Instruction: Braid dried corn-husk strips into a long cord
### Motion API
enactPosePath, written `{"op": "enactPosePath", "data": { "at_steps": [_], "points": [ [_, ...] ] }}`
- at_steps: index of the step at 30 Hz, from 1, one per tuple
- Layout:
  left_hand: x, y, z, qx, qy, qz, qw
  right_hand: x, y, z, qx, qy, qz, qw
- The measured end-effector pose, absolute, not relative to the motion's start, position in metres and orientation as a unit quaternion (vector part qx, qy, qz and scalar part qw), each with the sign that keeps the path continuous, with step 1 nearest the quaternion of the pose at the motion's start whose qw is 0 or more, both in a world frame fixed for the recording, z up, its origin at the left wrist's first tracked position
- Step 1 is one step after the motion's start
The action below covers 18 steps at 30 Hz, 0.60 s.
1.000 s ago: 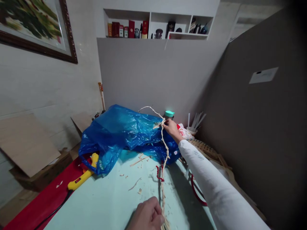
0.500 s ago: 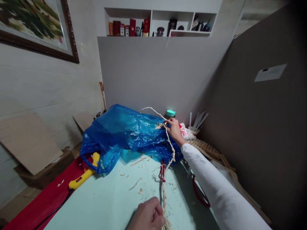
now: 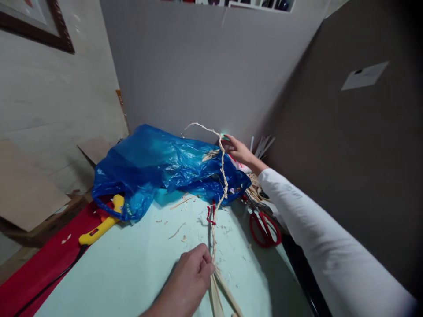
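Observation:
A pale twisted straw cord [image 3: 225, 176] runs up from the tabletop to above the blue bag. My left hand [image 3: 191, 275] is closed around its lower part, near the table's front. Below that hand, two flat loose strands [image 3: 215, 295] spread apart. My right hand [image 3: 239, 150] pinches the cord higher up, over the bag's right end, and its thin tip curves away to the left. Beside the cord's middle lies a red string [image 3: 210, 214]; whether it is tied on, I cannot tell. A frayed straw bundle [image 3: 210, 155] pokes out at the bag.
The blue plastic bag [image 3: 142, 154] covers the table's back. Red-handled scissors [image 3: 265, 229] lie at right, below my right forearm. At left rests a yellow corded tool [image 3: 102, 229] by a red cloth [image 3: 49, 259]. Fibre scraps dot the pale green tabletop [image 3: 125, 268].
The view has tilted down and the scissors show more fully. My right hand has lifted the cord a little off the bag. Flat strands now show below my left hand.

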State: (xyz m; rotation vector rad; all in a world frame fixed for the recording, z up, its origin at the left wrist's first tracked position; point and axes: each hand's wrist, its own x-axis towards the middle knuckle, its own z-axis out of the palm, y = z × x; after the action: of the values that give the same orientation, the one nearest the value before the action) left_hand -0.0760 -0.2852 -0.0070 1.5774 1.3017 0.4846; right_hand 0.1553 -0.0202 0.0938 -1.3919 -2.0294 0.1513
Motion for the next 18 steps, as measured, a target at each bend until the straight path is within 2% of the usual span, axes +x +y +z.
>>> {"op": "enactPosePath", "data": {
  "at_steps": [3, 6, 11, 18],
  "points": [
    [-0.077, -0.286, -0.008, 0.647, 0.534, 0.202, 0.506, 0.175, -0.036, 0.126, -0.578, -0.770, 0.020, 0.268],
    [-0.077, -0.285, -0.011, 0.650, 0.526, 0.206, 0.508, 0.201, -0.061, 0.134, -0.648, -0.742, -0.012, 0.169],
    [-0.078, -0.284, -0.012, 0.661, 0.512, 0.210, 0.507, 0.236, -0.118, 0.095, -0.732, -0.679, -0.046, 0.039],
    [-0.079, -0.282, -0.007, 0.681, 0.496, 0.214, 0.494, 0.260, -0.191, 0.058, -0.746, -0.661, -0.082, -0.011]
  ]
}}
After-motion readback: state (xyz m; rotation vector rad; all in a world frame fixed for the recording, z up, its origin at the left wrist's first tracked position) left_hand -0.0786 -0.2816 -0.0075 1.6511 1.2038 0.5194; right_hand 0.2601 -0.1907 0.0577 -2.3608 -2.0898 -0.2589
